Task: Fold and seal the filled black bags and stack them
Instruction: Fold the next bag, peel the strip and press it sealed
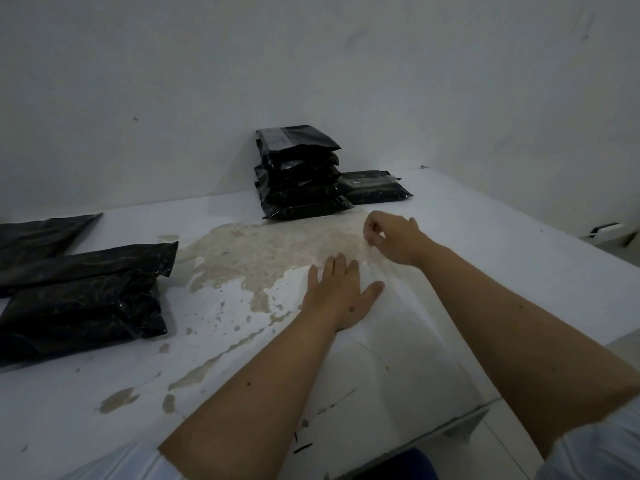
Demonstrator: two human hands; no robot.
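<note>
A stack of several sealed black bags (299, 174) stands at the back of the white table (502, 244), against the wall. One more sealed black bag (375, 187) lies flat just right of the stack. At the left lie three filled black bags (83, 303) with their mouths unfolded, partly overlapping. My left hand (341, 292) presses flat on the table's middle, fingers straight. Just beyond it my right hand (388, 237) has its fingers curled, and thumb and forefinger pinch what looks like the edge of a thin clear film (370, 252). Neither hand touches a black bag.
A worn brown patch (263, 258) spreads over the tabletop between the hands and the bags. The table's right edge runs diagonally, with floor and a small dark object (606, 230) beyond it. A plain wall closes off the back.
</note>
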